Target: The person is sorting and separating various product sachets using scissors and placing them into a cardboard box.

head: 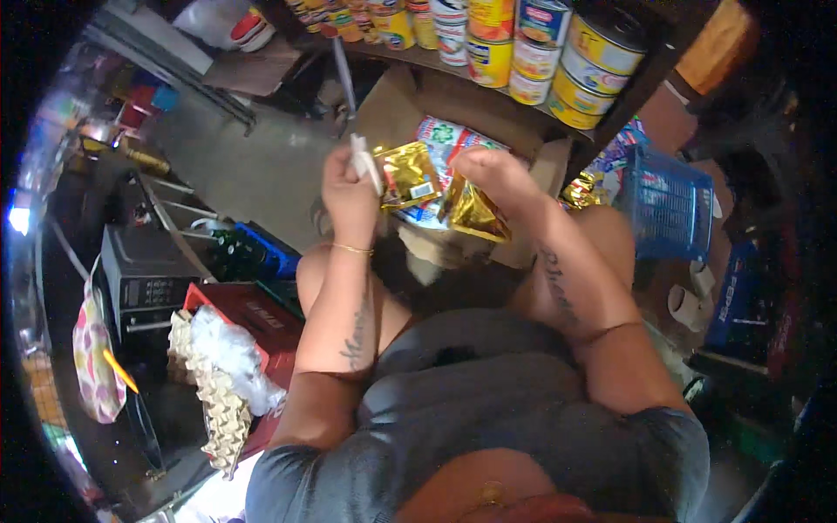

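Note:
My left hand [350, 189] is closed around a narrow white item [363, 163]. A long thin grey strip [344, 75] extends beyond that hand; whether it joins the white item is unclear. Beside my left fingers is a shiny gold packet [410, 175] bearing a printed code. My right hand [492, 171] is curled at the upper edge of another gold packet [480, 212], gripping it, though its fingertips are hidden. Underneath lie red, white and blue printed packets [441, 134] in an open cardboard box [386, 98], between my knees.
Stacked cans [490, 59] line a dark shelf just beyond the box. To the right stands a blue plastic basket [670, 202] near more packets. On the left are a red crate [252, 320], egg trays [222, 418], a clear plastic bag [225, 353] and a microwave oven [147, 278].

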A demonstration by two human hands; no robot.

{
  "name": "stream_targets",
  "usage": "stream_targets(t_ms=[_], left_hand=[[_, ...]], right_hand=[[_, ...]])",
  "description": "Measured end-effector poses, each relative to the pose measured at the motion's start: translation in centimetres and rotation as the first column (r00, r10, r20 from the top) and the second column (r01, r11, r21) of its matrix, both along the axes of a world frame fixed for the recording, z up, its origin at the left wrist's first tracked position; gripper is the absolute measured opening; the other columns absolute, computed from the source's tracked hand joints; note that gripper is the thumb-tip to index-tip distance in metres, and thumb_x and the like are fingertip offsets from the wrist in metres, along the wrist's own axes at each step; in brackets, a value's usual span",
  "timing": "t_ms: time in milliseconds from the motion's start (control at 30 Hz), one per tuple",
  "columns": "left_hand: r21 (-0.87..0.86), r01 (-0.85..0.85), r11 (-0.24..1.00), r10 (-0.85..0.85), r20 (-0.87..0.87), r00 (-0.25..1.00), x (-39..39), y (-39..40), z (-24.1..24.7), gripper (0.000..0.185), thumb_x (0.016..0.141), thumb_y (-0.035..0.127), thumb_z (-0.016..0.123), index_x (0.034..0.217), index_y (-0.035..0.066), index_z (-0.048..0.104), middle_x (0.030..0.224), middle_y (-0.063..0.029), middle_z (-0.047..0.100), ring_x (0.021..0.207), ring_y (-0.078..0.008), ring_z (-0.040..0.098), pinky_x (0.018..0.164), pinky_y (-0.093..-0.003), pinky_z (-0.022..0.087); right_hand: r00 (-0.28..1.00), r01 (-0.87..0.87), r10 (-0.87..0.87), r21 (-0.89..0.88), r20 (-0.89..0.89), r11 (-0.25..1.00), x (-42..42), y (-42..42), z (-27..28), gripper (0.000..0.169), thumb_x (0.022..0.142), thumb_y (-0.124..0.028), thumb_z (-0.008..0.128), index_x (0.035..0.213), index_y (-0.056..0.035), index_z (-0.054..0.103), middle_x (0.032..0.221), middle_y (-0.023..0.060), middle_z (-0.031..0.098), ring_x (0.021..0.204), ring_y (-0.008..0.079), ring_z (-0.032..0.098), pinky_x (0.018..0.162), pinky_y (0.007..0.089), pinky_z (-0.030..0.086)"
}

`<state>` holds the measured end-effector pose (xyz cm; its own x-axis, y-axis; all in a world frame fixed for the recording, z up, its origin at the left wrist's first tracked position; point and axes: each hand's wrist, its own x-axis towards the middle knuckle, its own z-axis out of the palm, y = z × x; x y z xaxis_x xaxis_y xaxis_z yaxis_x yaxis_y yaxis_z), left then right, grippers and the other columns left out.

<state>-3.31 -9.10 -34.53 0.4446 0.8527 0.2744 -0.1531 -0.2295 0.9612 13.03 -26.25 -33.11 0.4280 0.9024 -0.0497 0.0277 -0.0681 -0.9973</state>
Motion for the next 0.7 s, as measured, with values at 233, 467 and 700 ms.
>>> stream_targets(t_ms=[233,467,700], left_hand=[[-0.338,0.314,0.887,-0.268,0.176,0.947,1.2,-4.5,2.8,0.034,0.081,-0.009,0.066,0.109,0.005,0.052,0.095,-0.0027,0.061,0.08,-0.0095,0.06,0.068,-0.0232,0.052],[-0.394,0.587,0.708,-0.367,0.505,0.781,1.2,-3.1,1.4,0.037,0.092,0.018,0.062,0.121,0.006,0.042,0.103,-0.0183,0.062,0.078,-0.0231,0.063,0.067,-0.0295,0.054],[-0.469,0.445,0.763,-0.286,0.373,0.883,1.0,-1.7,1.0,0.046,0.093,0.036,0.06,0.121,0.006,0.04,0.094,-0.0218,0.065,0.078,-0.0321,0.069,0.063,-0.038,0.06]], right_hand=[[0.986,0.032,-0.016,0.095,-0.165,0.995,-2.2,1.2,-1.6,0.026,0.095,-0.024,0.055,0.101,-0.0002,0.064,0.1,0.0058,0.065,0.095,0.0143,0.06,0.085,0.0284,0.046],[0.917,0.317,-0.189,0.353,-0.353,0.88,-1.8,-2.0,4.8,0.029,0.098,-0.026,0.052,0.089,-0.0005,0.063,0.082,-0.0003,0.062,0.075,0.0066,0.055,0.067,0.0252,0.046],[0.467,0.641,-0.852,0.754,-0.235,0.144,2.8,-13.7,13.1,0.026,0.097,-0.026,0.053,0.088,-0.0039,0.062,0.087,0.005,0.064,0.08,0.0132,0.057,0.075,0.0294,0.046]])
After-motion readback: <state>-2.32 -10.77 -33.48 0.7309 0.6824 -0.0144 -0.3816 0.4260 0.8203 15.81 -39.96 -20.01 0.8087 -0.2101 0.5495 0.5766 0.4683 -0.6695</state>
